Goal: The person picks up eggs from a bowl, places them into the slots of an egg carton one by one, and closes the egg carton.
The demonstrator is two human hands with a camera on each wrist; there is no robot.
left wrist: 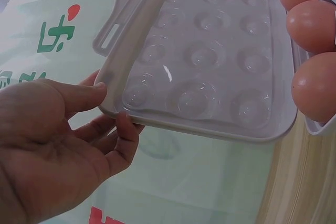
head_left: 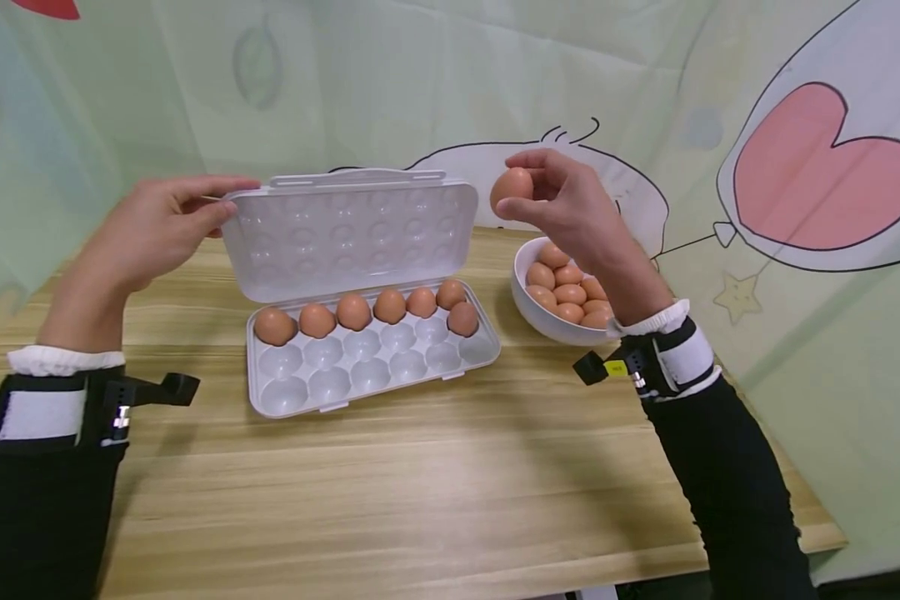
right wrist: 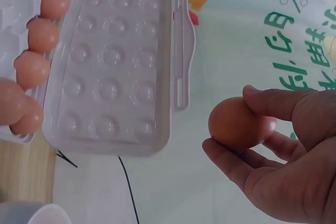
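Pinches one egg (head_left: 508, 187) between thumb and fingers of the right hand (head_left: 570, 196), near the white bowl (head_left: 562, 331) of eggs below that wrist. Grips the raised lid (head_left: 352, 233) by its corner with the left hand (head_left: 161, 221). Has seven eggs (head_left: 353, 312) in the carton (head_left: 371, 375), on the bench (head_left: 420, 500) between and below both hands.

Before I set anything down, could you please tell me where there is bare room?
The table is bare in front of the egg carton, between both sleeves. It is crowded farther back, with the lid, left hand, right hand and bowl.
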